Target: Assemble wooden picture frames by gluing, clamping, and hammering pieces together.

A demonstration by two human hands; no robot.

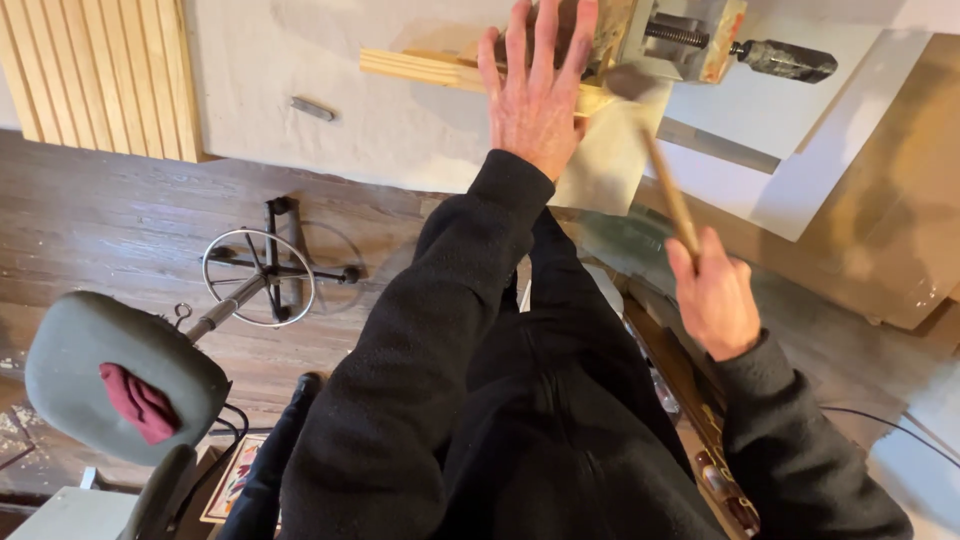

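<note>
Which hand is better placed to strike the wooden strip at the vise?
Right. The right hand already grips the mallet, whose head sits by the wooden strip. The left hand lies flat on the strip.

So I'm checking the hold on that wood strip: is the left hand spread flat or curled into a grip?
Spread flat. The left hand lies palm down on the wood strip, fingers straight and fanned, not wrapped around it.

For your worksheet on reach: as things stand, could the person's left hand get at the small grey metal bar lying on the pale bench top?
Probably yes. The left hand lies flat on the wooden strip, and the grey bar sits on open bench top beside it, with nothing between them.
</note>
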